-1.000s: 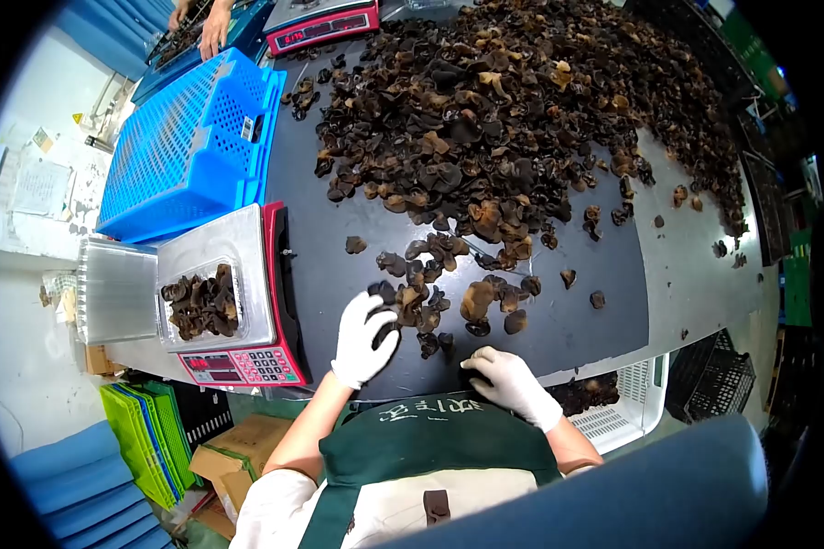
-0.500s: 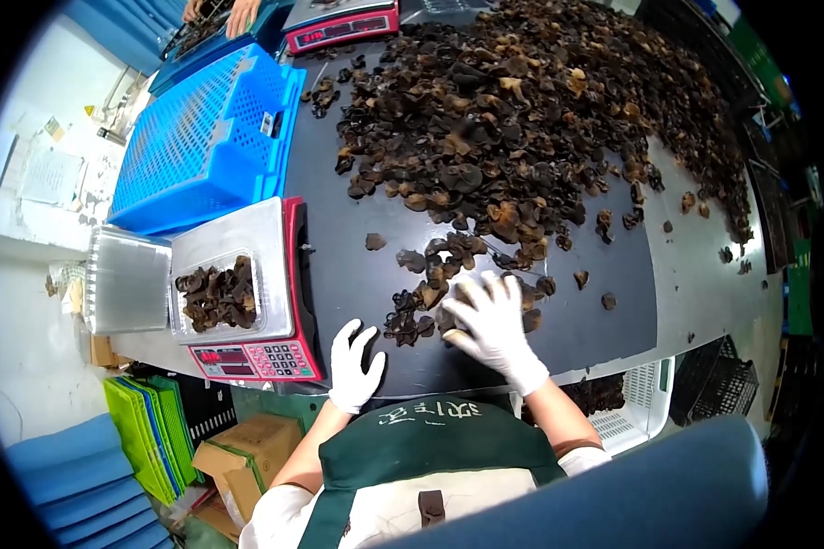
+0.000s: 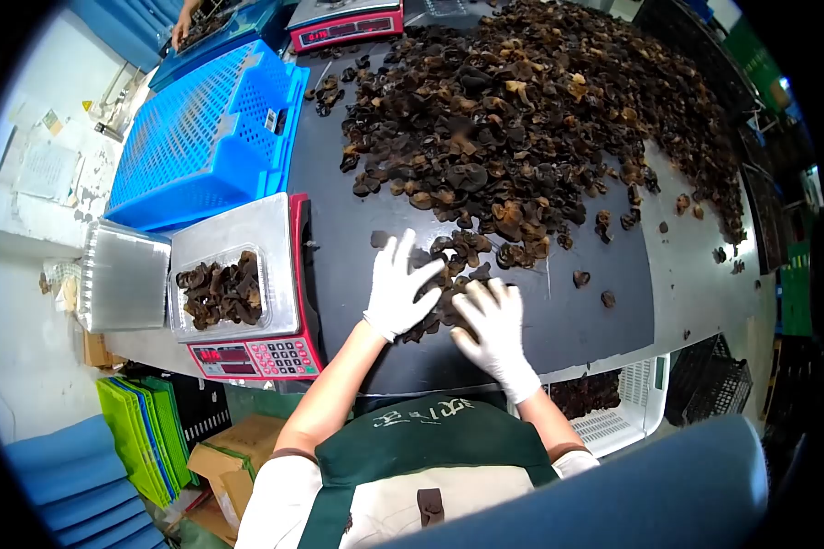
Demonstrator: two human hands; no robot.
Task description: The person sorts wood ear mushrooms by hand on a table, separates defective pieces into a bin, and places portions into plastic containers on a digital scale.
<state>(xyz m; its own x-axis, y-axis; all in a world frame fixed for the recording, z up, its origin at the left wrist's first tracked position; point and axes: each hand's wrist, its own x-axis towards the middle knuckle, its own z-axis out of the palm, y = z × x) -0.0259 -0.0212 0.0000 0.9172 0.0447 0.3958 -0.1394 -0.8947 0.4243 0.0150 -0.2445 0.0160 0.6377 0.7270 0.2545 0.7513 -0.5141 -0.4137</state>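
Note:
My left hand [image 3: 399,291], in a white glove, lies spread at the left side of a small cluster of wood ear mushrooms [image 3: 460,249]. On the cluster's right side my gloved right hand [image 3: 494,329] rests with fingers apart, its tips touching dark pieces. Some pieces between and under the hands are partly hidden. Neither hand grips anything that I can see. To the left, a clear plastic tray [image 3: 258,306] holding wood ear mushrooms [image 3: 222,291] sits on a red scale [image 3: 288,265] with a steel top.
A large heap of wood ear mushrooms [image 3: 522,128] covers the far table. Clear trays [image 3: 124,279] are stacked left of the scale, behind which stands a blue basket [image 3: 192,137]. Another scale [image 3: 348,29] and a co-worker's hand [image 3: 183,27] are at the back.
My left hand has moved up and right from the table's front edge to the small cluster. My right hand has drawn back slightly toward me. Loose pieces now lie closer between both hands.

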